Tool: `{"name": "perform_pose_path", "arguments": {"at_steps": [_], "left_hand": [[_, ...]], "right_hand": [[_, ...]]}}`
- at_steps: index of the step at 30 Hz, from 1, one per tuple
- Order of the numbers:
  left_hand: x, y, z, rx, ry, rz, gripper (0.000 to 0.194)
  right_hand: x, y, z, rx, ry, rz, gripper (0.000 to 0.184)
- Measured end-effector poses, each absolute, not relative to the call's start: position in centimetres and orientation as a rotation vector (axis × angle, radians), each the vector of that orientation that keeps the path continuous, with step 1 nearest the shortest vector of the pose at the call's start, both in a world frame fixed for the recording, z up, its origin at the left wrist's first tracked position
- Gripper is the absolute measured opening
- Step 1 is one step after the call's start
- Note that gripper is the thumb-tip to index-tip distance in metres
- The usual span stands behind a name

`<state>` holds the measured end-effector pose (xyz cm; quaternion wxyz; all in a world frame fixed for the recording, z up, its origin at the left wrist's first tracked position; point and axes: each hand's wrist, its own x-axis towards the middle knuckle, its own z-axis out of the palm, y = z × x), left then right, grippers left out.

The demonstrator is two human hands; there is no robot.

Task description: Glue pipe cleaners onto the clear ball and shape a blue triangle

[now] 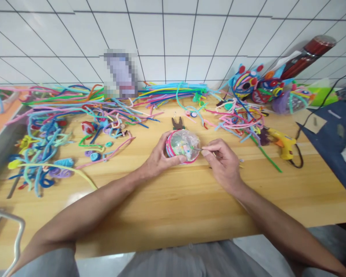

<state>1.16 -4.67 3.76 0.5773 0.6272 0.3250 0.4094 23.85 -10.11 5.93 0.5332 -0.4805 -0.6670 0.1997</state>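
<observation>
My left hand (160,156) is wrapped round the side of a clear plastic ball (193,139), its thumb across the front. Pink and other coloured pipe cleaners circle the ball's left side and rim, and small coloured bits show inside, too blurred to name. My right hand (223,161) pinches a thin dark metal tool (198,149) whose tip reaches the ball's right side. Whether the tip is inside or only touching, I cannot tell. Just behind the ball, the jaws of a pair of pliers (177,123) point away from me; their handles are mostly hidden.
Pipe cleaners (173,92) lie bundled along the tiled wall. Curled pieces (43,142) are heaped at the left, and more loose pipe cleaners (239,119) at the right. A yellow glue gun (285,144) with a black cord lies right, below decorated figures (245,82) and a red flask (311,55).
</observation>
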Motion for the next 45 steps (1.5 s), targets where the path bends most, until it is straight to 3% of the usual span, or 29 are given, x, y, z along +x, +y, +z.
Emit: {"name": "perform_pose_path", "arguments": {"at_steps": [20, 32, 45], "left_hand": [[1.2, -4.8, 3.3, 1.472, 0.749, 0.989, 0.09], [1.1, -4.4, 3.9, 1.474, 0.825, 0.971, 0.088], [1.2, -4.6, 3.5, 1.486, 0.753, 0.984, 0.091]], "right_hand": [[23.2, -9.7, 5.5, -1.137, -1.561, 0.475, 0.005], [24.1, -9.4, 6.0, -1.133, -1.494, 0.656, 0.004], [23.6, -9.8, 6.2, -1.162, -1.586, 0.469, 0.008]]}}
